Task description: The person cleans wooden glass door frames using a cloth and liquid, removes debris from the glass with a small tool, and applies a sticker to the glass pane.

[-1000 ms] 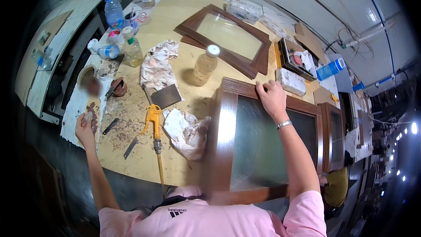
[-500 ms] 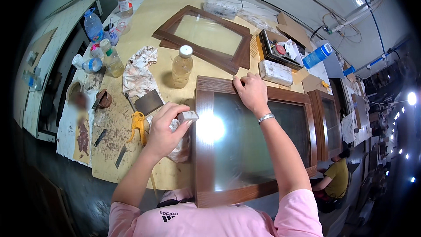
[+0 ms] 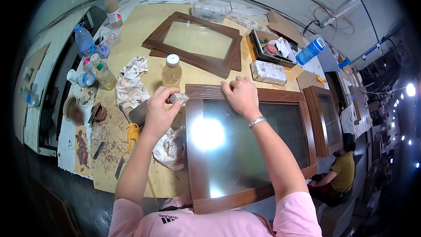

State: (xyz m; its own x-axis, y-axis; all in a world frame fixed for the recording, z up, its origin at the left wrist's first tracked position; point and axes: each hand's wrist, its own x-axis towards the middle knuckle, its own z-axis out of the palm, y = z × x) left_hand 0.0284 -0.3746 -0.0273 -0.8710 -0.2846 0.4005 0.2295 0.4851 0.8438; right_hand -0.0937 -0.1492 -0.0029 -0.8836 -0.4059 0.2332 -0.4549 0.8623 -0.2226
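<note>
Head view: the left hand (image 3: 158,109) pinches a small, grey, blocky piece (image 3: 179,98) at the far left corner of a glossy wood-grained, glass-paned frame (image 3: 243,158) along the worktop's (image 3: 142,22) near edge; the right hand (image 3: 242,96) bends over its far rail, grip unclear.

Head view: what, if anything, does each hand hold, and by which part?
The left hand pinches a grey block by its sides. The right hand lies on the far rail of the near frame; whether it grips is unclear.
</note>
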